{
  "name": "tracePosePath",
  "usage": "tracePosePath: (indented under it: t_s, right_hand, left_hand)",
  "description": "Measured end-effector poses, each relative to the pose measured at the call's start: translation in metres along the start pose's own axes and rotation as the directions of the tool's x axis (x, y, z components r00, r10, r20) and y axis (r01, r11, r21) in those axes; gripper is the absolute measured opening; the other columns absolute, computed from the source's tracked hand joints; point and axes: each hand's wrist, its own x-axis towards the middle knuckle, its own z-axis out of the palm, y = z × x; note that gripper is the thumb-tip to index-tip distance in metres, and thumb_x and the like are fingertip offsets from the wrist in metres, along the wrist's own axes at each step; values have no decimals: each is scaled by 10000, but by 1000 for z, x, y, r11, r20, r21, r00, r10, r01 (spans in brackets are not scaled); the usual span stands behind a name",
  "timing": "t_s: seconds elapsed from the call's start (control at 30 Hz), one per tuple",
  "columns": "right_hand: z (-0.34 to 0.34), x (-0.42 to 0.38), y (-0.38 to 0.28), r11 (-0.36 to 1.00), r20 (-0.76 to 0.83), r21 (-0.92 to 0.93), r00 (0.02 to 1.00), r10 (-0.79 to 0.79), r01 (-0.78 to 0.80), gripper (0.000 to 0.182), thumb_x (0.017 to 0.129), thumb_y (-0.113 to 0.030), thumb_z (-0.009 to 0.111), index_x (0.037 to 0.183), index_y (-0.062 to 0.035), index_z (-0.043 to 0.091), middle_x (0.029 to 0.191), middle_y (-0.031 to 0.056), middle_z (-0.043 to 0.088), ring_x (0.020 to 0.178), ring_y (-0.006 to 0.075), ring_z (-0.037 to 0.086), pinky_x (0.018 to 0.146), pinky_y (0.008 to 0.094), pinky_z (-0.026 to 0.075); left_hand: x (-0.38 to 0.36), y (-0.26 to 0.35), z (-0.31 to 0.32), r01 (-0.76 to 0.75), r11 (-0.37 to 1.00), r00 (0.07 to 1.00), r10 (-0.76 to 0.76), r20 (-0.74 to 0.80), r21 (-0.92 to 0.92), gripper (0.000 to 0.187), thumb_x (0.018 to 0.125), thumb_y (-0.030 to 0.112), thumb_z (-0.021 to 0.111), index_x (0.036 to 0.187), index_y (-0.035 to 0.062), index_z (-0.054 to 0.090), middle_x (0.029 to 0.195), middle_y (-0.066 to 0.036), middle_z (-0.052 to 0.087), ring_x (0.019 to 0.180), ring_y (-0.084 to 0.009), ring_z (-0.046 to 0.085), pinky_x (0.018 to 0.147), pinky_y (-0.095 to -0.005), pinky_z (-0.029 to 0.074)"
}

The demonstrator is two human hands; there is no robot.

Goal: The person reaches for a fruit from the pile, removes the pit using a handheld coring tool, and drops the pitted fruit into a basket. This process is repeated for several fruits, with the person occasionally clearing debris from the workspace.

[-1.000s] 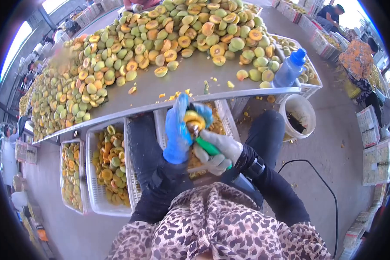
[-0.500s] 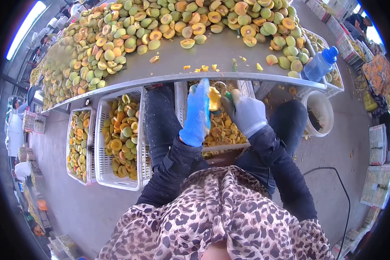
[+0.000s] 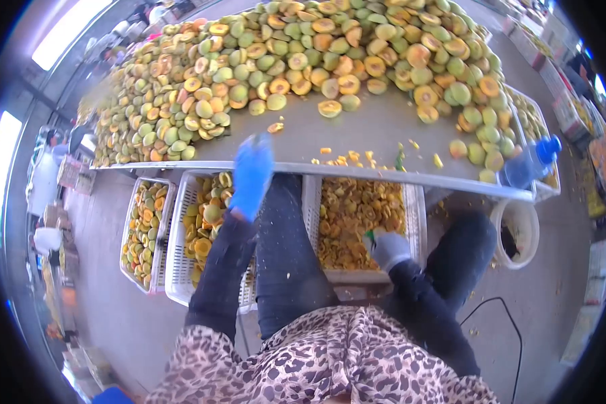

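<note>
My left hand [image 3: 252, 176], in a blue glove, is over the table's front edge, near the fruit halves. Its fingers point away from me and are blurred; whether they hold anything does not show. My right hand [image 3: 389, 250], in a pale grey glove, is low over a crate of fruit scraps [image 3: 357, 212] between my knees. It is closed on a green-handled tool [image 3: 369, 237], of which only a bit of green is visible. A large heap of green-orange fruit halves [image 3: 303, 60], apricot- or peach-like, covers much of the metal table [image 3: 296, 138].
Two white crates of fruit halves [image 3: 175, 269] [image 3: 126, 236] stand on the floor at left. To the right are a white bucket [image 3: 528, 246] and a blue bottle [image 3: 532, 161] on the table corner. A black cable [image 3: 508, 301] lies on the floor. A person [image 3: 44, 175] is at far left.
My hands have parted. The left moved left to the table edge and the right lowered over the scrap crate. The yellow fruit piece between them is out of sight. The view has shifted.
</note>
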Motion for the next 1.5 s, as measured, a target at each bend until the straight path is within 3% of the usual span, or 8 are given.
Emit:
tracePosePath:
  t_s: [0.07, 0.13, 0.2, 0.47, 0.7, 0.83, 0.93, 1.5]
  right_hand:
    - [3, 3, -10, 999, 181, -35, 983, 20, -14, 434, 904, -434, 449, 826, -54, 645, 768, 212, 645, 745, 385, 632, 685, 487, 488]
    - [5, 4, -7, 1000, 287, 10, 958, -22, 20, 403, 904, -421, 456, 886, -63, 641, 807, 219, 646, 770, 394, 629, 698, 494, 487]
    - [4, 4, 0, 999, 313, 43, 949, -27, 14, 403, 902, -430, 457, 913, -73, 642, 807, 209, 649, 765, 393, 630, 701, 495, 485]
    - [10, 17, 22, 999, 306, 32, 952, -19, 9, 422, 881, -461, 491, 873, -51, 593, 709, 203, 632, 676, 396, 621, 640, 496, 482]
    - [-77, 14, -29, 727, -241, 649, 967, -84, 225, 227, 904, -229, 565, 936, -5, 554, 694, 215, 574, 644, 386, 588, 540, 388, 439]
    - [-104, 12, -59, 615, -292, 740, 954, -73, 274, 208, 942, -179, 508, 897, 15, 568, 647, 174, 547, 557, 288, 558, 524, 330, 408]
    - [-107, -3, -73, 540, -245, 811, 969, -34, 224, 249, 951, -198, 501, 882, 31, 569, 625, 135, 538, 554, 158, 521, 526, 308, 401]
    - [-105, -48, -99, 591, -81, 791, 985, -152, 156, 382, 978, -337, 435, 864, 5, 563, 586, -1, 499, 472, 89, 456, 447, 243, 355]
  left_hand:
    - [32, 2, 71, 497, 638, 863, -431, 263, -588, 296, 861, 115, 535, 1129, -12, 527, 962, -189, 617, 850, -351, 609, 776, -442, 492]
    - [47, -29, 153, -523, 689, 840, 515, 168, 501, 351, 885, 163, 502, 1167, -46, 493, 977, -244, 611, 888, -380, 613, 791, -449, 490]
    - [92, 31, 142, 360, 926, 813, -252, 525, -112, 431, 866, 223, 510, 1193, -54, 465, 997, -278, 594, 929, -413, 598, 820, -464, 478]
    - [102, 74, 148, 303, 898, 869, -123, 479, -320, 432, 811, 245, 604, 1152, -5, 513, 995, -232, 604, 890, -382, 608, 743, -452, 497]
    - [65, 140, 38, 512, -647, 545, -263, 796, -564, 310, 801, 216, 678, 1018, 43, 539, 937, -82, 646, 790, -185, 635, 689, -290, 519]
    - [37, 178, -22, 389, 472, 920, -149, 364, -791, 300, 888, 268, 564, 1056, 20, 548, 1015, -112, 638, 914, -249, 634, 794, -349, 526]
    - [36, 198, -46, 409, -745, 576, -237, 782, -527, 348, 912, 281, 501, 1112, 0, 544, 1026, -131, 631, 933, -256, 620, 808, -366, 521]
    - [3, 210, -71, 406, -530, 761, -255, 596, -745, 532, 971, 455, 346, 850, -10, 574, 768, -151, 625, 680, -235, 596, 646, -335, 500]
